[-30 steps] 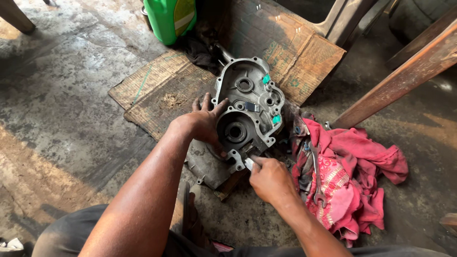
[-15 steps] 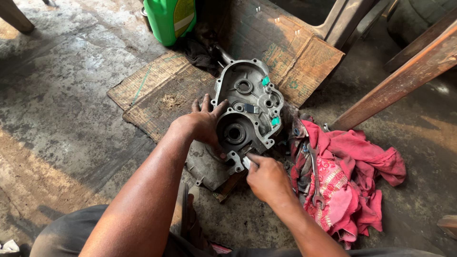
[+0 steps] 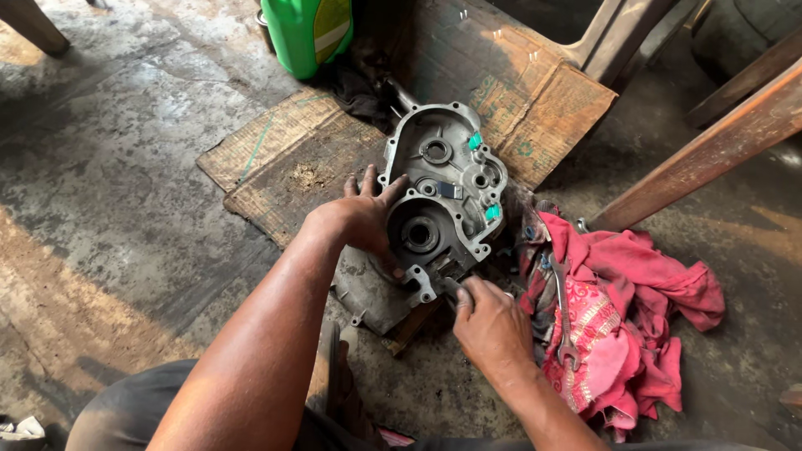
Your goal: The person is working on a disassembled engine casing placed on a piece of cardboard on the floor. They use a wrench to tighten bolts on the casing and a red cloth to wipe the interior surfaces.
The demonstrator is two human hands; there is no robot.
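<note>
Head view, crankcase: a grey cast engine crankcase half (image 3: 443, 196) lies open face up on flattened cardboard (image 3: 292, 159) on the concrete floor.
Left hand: the left hand (image 3: 363, 221) has fingers spread and presses flat on the casing's left rim.
Right hand: the right hand (image 3: 489, 321) pinches its fingertips on the casing's lower edge; what they grip is too small to tell.
Right side: a red rag (image 3: 643, 326) with a spanner (image 3: 564, 313) on it lies just beside.
Far edge: a green jug (image 3: 309, 33).
Open room: bare floor lies to the left.
</note>
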